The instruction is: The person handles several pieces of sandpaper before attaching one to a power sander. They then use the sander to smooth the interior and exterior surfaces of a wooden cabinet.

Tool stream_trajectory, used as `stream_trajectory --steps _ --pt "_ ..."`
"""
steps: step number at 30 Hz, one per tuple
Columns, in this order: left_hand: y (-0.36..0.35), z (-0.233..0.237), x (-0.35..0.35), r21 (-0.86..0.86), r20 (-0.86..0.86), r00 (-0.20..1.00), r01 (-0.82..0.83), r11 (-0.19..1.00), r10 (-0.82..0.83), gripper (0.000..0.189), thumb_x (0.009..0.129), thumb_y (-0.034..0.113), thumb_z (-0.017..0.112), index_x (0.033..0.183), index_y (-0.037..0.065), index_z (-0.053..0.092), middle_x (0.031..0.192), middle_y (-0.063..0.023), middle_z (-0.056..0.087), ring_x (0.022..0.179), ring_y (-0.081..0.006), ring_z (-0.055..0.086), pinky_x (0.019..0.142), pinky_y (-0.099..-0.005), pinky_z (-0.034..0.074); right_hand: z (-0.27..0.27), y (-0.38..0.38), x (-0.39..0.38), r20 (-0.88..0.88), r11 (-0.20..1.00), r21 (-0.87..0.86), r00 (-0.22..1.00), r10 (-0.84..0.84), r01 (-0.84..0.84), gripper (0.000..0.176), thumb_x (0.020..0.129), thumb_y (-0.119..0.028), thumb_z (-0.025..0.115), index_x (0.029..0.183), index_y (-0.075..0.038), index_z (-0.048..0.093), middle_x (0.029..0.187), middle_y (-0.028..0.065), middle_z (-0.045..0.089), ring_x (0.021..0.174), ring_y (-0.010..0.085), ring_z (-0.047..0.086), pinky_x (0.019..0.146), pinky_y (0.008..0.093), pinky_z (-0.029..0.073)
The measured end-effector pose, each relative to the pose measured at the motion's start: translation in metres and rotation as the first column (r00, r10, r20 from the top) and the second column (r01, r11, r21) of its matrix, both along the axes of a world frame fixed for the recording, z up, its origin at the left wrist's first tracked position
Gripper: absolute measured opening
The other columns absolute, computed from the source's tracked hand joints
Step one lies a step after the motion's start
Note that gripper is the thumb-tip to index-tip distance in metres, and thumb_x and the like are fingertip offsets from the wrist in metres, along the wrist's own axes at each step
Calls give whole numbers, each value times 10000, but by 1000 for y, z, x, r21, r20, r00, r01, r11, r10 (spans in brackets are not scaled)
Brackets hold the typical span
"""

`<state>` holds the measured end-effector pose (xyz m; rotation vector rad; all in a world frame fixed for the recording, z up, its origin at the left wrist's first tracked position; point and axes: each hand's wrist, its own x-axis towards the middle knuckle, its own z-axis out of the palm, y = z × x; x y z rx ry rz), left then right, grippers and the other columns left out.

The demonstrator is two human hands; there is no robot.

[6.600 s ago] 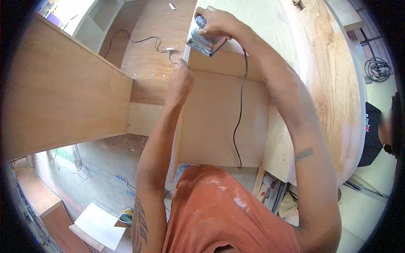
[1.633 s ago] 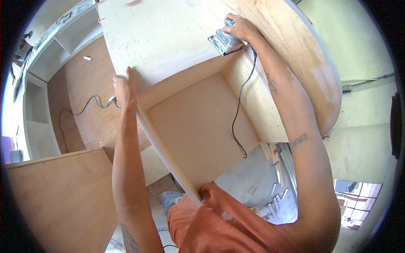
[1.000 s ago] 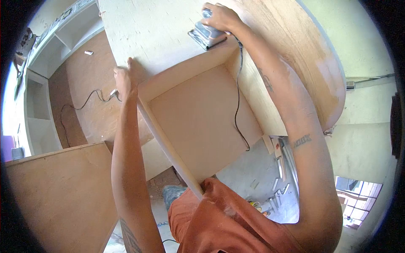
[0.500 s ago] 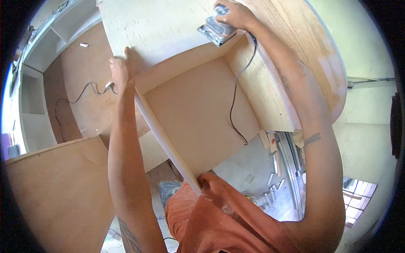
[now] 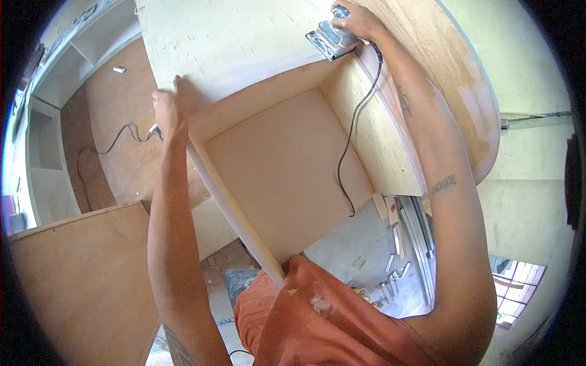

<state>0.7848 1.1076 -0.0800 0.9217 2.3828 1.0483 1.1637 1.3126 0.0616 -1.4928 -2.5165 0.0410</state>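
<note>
Both hands are busy on a plywood cabinet. The right hand (image 5: 357, 21) is closed over the top of a sander (image 5: 332, 39), a small grey palm type with a flat rectangular pad. The pad lies flat on the pale top panel (image 5: 232, 43), at the panel's right end, just above the open compartment's upper right corner. A black cord (image 5: 353, 134) leaves the sander's rear, runs beside the right forearm and hangs down in front of the compartment's back board (image 5: 274, 165). The left hand (image 5: 168, 110) is wrapped round the top panel's left front corner, thumb up against the face, where the white front edge strip (image 5: 235, 213) meets it. An orange shirt (image 5: 317, 317) dusted with white fills the bottom of the view. A loose plywood sheet (image 5: 79, 280) stands lower left, and a thin cable (image 5: 116, 137) lies on the floor behind the left hand.

Against half a second ago, the sander sits a little further right and closer to the right side board. A second ago it was further left on the panel. The left hand grips the same corner throughout.
</note>
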Motion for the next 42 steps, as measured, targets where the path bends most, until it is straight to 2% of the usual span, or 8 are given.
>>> stream_trajectory --steps 6,15,17,21,23,28,39,42 --pt "1 -13 -8 71 36 999 24 997 -26 737 908 573 524 1171 -115 497 1185 -339 569 1103 -459 571 940 -485 444 -7 13 0 -12 997 10 997 78 -78 484 716 -300 733 1128 -80 608 1072 211 651 999 354 628 872 418 504" --pt "5 -22 -11 84 12 1000 26 996 -27 733 905 577 535 1132 -120 503 1161 -331 576 1093 -457 570 920 -495 447 -9 22 2 -43 1000 -2 999 24 -24 489 729 -318 736 1121 -57 604 1092 218 652 1020 356 627 876 416 503" --pt "3 -19 -12 24 -41 999 28 999 -27 747 911 609 521 1142 -101 492 1135 -293 593 1049 -365 615 910 -455 470 -8 16 2 -29 1000 14 1000 9 -8 493 732 -326 734 1123 -57 602 1085 223 652 1012 362 628 869 421 505" --pt "4 -18 -14 0 -14 999 42 999 -42 746 911 598 530 1158 -105 486 1163 -297 580 1068 -368 607 924 -458 462 -12 11 7 -28 999 38 999 21 -20 505 732 -339 735 1127 -57 597 1070 235 653 994 374 631 854 438 507" --pt "4 -16 -9 94 -4 1000 1 996 -1 710 915 555 538 1116 -124 502 1118 -330 591 1061 -458 583 902 -493 454 -16 8 6 -48 1000 2 999 -16 16 491 726 -336 712 1142 -99 605 1078 203 660 998 345 633 863 411 499" --pt "-4 -6 0 66 -25 999 23 998 -21 696 914 551 546 1093 -120 509 1108 -324 593 1038 -444 594 880 -486 465 -18 17 0 -100 998 54 994 -35 40 487 708 -336 695 1144 -134 616 1060 158 669 983 295 636 860 369 490" --pt "-2 -15 -8 123 -5 998 64 990 -64 664 922 521 564 1049 -129 519 1079 -322 594 976 -405 607 862 -455 471 -13 20 1 -47 995 -15 994 -101 100 539 705 -386 683 1193 -168 614 1078 163 676 1010 315 643 865 399 498" --pt "0 -10 -8 78 -4 999 44 996 -43 668 925 518 560 1051 -137 515 1065 -321 597 977 -407 608 861 -457 471 -6 21 -13 38 992 -81 994 -98 100 514 720 -332 742 1128 -59 595 1072 237 653 996 373 631 856 441 505"
